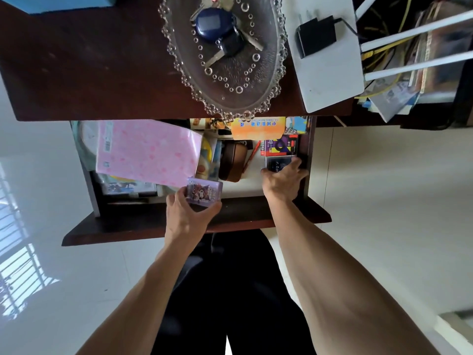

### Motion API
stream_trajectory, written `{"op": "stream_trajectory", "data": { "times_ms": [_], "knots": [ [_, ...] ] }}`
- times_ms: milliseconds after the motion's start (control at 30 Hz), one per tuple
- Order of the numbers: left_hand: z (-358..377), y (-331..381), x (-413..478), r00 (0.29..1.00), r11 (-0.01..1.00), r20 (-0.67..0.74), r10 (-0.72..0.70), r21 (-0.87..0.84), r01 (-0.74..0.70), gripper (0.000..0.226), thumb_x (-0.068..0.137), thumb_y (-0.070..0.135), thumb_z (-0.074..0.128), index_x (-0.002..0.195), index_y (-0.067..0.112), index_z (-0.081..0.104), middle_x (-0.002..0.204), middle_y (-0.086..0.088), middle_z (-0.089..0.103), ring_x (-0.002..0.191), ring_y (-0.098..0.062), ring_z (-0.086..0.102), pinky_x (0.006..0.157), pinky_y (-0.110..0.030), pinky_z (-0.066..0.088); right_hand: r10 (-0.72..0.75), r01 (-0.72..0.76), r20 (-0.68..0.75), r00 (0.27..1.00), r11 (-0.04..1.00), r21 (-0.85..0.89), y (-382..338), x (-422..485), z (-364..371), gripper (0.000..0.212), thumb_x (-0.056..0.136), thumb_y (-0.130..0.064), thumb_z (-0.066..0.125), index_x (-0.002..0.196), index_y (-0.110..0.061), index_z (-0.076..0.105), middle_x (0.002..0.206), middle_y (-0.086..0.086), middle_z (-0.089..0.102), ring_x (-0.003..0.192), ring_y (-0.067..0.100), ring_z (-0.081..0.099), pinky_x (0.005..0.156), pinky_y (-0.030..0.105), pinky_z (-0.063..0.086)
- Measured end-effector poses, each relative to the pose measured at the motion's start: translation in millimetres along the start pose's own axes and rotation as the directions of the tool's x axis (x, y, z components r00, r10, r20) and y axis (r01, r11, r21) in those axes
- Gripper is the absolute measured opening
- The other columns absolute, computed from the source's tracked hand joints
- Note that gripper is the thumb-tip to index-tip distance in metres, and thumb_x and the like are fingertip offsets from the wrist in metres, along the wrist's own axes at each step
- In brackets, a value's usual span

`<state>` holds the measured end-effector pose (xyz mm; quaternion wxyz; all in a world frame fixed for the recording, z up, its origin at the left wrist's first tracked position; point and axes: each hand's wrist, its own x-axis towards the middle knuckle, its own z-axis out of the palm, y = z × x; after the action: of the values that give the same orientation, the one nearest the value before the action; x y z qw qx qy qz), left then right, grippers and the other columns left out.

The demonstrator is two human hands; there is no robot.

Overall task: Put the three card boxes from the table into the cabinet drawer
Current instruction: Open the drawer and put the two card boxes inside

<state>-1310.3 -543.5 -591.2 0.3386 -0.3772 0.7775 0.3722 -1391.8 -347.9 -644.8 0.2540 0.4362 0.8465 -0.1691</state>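
The cabinet drawer (194, 226) stands pulled out below the dark tabletop. My left hand (188, 213) holds a purple card box (204, 192) with cartoon figures above the drawer's front middle. My right hand (284, 180) reaches into the drawer's right side, its fingers on a dark blue card box (277, 162) lying on the drawer floor. Just behind it lies a red, purple and black card box (280, 147) against the right wall.
The drawer also holds a pink folder (146, 149), a brown case (231, 160), an orange box (257, 128) and other clutter. On the tabletop (89, 73) sit a glass tray (225, 60) with keys, a white router (330, 73) and a black adapter (316, 35).
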Motion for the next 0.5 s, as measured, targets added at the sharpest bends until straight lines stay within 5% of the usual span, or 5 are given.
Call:
{"op": "stream_trajectory", "data": {
  "times_ms": [367,500],
  "knots": [
    [-9,-2,-1,0.999,0.998,0.020,0.025,0.062,-0.026,0.089,0.060,0.063,0.076,0.132,0.021,0.045,0.111,0.008,0.038,0.100,-0.011,0.047,0.086,-0.027,0.043,-0.031,0.031,-0.002,1.000,0.999,-0.028,-6,-6,-1,0.057,0.084,-0.032,0.080,0.130,-0.013,0.051,0.137,0.016,0.044,0.113,0.033,0.062,0.082,0.042,0.057],
    [-19,6,-12,0.998,0.996,0.055,-0.029,0.083,0.024,0.090,0.055,0.064,0.076,0.126,0.021,0.044,0.108,0.008,0.036,0.095,-0.010,0.045,0.079,-0.027,0.040,-0.300,0.266,0.300,0.905,0.952,0.149,-17,-35,-28,0.042,0.091,-0.035,0.072,0.123,-0.009,0.062,0.120,0.009,0.067,0.103,0.020,0.065,0.086,0.033,0.054]
  ]
}}
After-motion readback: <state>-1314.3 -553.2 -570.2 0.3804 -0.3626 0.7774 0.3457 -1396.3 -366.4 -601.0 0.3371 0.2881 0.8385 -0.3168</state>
